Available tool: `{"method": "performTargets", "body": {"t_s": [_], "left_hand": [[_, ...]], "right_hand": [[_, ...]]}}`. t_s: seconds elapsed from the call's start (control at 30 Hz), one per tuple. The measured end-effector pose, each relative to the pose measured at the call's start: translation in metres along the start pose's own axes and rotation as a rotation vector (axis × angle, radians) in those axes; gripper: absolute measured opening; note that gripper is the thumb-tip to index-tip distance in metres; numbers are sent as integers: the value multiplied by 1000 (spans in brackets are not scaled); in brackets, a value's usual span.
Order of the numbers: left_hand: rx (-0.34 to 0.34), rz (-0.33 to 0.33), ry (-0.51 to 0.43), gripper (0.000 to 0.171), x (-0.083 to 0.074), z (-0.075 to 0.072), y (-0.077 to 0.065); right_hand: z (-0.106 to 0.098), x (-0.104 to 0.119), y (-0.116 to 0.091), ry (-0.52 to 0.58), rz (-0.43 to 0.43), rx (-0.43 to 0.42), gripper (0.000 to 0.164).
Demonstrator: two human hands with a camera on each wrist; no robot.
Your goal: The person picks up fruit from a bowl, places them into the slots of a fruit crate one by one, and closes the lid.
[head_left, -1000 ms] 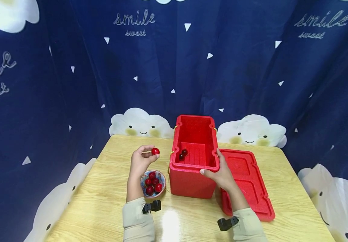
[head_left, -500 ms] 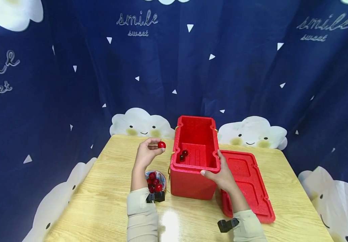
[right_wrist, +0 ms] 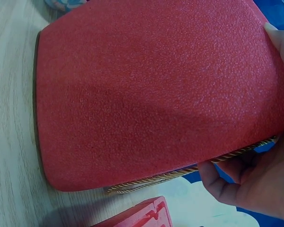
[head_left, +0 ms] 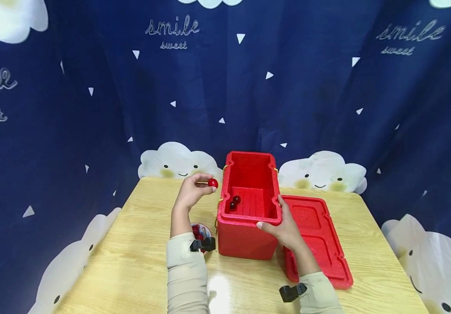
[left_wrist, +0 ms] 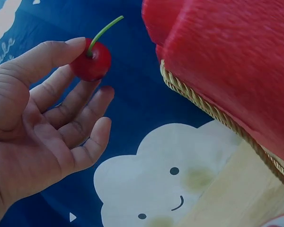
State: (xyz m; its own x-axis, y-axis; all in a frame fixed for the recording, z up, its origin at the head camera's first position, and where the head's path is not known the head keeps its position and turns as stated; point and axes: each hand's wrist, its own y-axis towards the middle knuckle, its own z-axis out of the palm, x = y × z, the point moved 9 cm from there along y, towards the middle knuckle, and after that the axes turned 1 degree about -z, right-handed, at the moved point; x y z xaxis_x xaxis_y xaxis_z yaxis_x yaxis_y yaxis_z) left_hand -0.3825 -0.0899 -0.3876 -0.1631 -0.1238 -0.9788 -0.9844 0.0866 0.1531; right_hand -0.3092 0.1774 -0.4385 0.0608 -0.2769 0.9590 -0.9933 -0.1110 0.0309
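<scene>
Pinching a red cherry [head_left: 213,183] between thumb and forefinger of the left hand [head_left: 191,192], with the other fingers loosely bent. Holding it just left of the red foam box [head_left: 245,242], not touching, with the opening to the right of those fingertips. Got the box set lengthwise toward the far edge of the tabletop [head_left: 139,240], btw. Gripping its near right corner with the right hand [head_left: 287,227], thumb on the rim. Can't really tell cherry height versus rim.
</scene>
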Motion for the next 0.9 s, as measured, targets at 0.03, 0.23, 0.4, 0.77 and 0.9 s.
{"method": "performTargets", "body": {"t_s": [0.03, 0.23, 0.4, 0.77, 0.9], "left_hand": [[16, -3, -1, 37, -5, 1, 0], [99, -15, 68, 35, -15, 13, 11], [161, -14, 137, 32, -16, 19, 20], [394, -110, 118, 34, -17, 49, 35], [428, -141, 144, 35, -18, 56, 41]], "right_hand": [[1, 3, -2, -4, 3, -2, 107], [1, 9, -5, -19, 10, -5, 104], [2, 9, -5, -15, 6, -2, 105], [-2, -25, 9, -34, -16, -26, 110], [-2, -28, 12, -52, -34, -36, 110]]}}
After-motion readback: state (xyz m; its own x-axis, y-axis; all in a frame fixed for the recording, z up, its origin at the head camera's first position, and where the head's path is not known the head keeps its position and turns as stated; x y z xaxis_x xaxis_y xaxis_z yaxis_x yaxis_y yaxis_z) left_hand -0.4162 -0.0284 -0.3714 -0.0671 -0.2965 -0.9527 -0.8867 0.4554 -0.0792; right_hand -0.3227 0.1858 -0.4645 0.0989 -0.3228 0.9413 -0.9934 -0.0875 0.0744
